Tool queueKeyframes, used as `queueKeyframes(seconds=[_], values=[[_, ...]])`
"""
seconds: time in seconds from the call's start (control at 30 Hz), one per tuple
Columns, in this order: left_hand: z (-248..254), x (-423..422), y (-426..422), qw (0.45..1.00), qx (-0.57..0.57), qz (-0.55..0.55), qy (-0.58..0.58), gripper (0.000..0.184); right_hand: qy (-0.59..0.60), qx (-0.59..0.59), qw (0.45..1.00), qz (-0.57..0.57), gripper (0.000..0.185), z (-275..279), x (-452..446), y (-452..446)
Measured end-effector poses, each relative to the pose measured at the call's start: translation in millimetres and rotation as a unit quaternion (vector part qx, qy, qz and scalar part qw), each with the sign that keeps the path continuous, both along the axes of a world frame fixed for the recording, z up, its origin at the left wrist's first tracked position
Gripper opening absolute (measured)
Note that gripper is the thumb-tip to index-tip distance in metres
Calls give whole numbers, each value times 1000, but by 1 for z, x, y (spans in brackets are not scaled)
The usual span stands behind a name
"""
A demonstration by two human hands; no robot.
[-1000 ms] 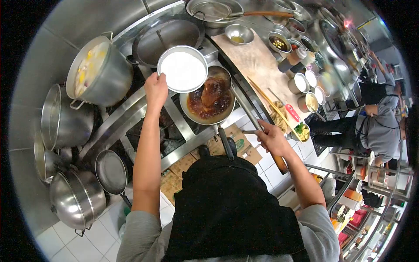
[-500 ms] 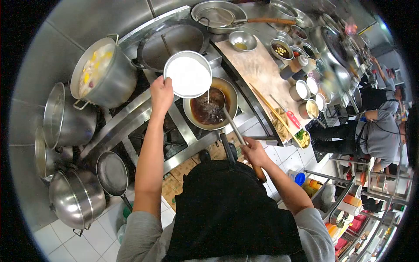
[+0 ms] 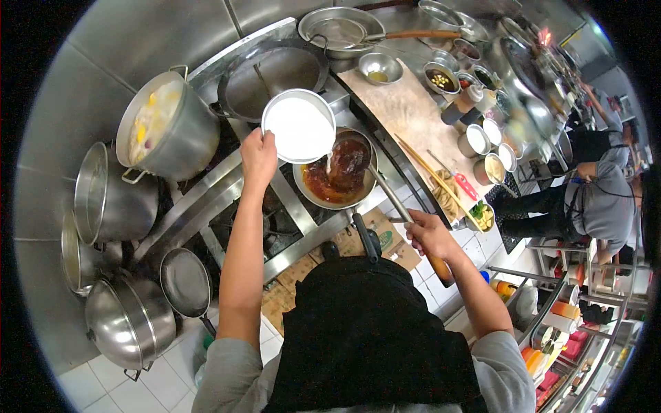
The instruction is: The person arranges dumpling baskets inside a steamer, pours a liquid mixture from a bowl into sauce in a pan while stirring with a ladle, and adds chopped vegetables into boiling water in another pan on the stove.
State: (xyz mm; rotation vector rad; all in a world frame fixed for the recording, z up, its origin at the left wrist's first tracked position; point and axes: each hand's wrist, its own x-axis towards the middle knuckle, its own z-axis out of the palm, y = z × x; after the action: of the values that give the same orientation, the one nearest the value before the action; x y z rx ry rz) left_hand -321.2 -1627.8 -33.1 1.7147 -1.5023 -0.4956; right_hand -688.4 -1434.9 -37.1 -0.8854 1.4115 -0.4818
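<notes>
My left hand (image 3: 259,160) grips the rim of a metal bowl (image 3: 299,126) full of white liquid. The bowl is tilted over a frying pan (image 3: 301,184), and a thin white stream runs from its lower right edge. Brown sauce (image 3: 323,180) covers the pan's bottom. My right hand (image 3: 431,237) is wrapped round the long handle of a ladle (image 3: 394,199), whose wooden end sticks out below my fingers. The ladle's bowl, filled with dark sauce, is in the pan. The pan's black handle (image 3: 363,234) points toward me, untouched.
A large wok (image 3: 272,82) sits behind the pan. Stockpots (image 3: 189,131) stand at left, with a small black skillet (image 3: 186,282) nearer me. On the right, a board (image 3: 399,103) bears chopsticks, a red-handled knife (image 3: 466,186) and small containers. Two people (image 3: 602,203) stand far right.
My right hand has moved to the right and slightly up with the ladle, whose bowl now shows full of sauce. My left hand still tips the white liquid.
</notes>
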Motion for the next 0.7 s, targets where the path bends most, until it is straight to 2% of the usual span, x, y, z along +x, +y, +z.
queueKeyframes(seconds=[0.13,0.17,0.27,0.3,0.33,0.4,0.5,0.57,0.6,0.63,0.7], values=[[0,-1,-2,999,-37,-13,18,34,98,-72,992,24,50,4,-2,0],[1,-2,-2,999,-39,-15,27,34,154,-88,983,49,53,2,-4,-1],[5,-4,-3,998,-53,-15,24,34,272,-295,910,100,55,-33,-7,3],[6,-5,-3,998,-60,-12,18,34,327,-289,891,126,57,-32,-2,3],[8,-6,-4,998,-54,-11,29,34,310,-362,873,105,56,-50,3,2],[10,-7,-4,998,-42,-7,50,34,325,-273,895,133,58,-59,12,7],[3,-6,-9,996,-44,2,80,33,233,-193,949,90,54,-70,33,16],[-6,-1,-14,994,-4,11,112,32,21,-20,1000,1,52,-73,35,18],[-7,0,-14,991,17,15,129,32,-86,69,993,-44,51,-70,37,18],[-9,1,-13,983,28,10,182,30,-171,104,975,-92,52,-62,37,18],[-14,3,-9,957,52,1,285,29,-202,114,965,-120,43,-56,33,20]])
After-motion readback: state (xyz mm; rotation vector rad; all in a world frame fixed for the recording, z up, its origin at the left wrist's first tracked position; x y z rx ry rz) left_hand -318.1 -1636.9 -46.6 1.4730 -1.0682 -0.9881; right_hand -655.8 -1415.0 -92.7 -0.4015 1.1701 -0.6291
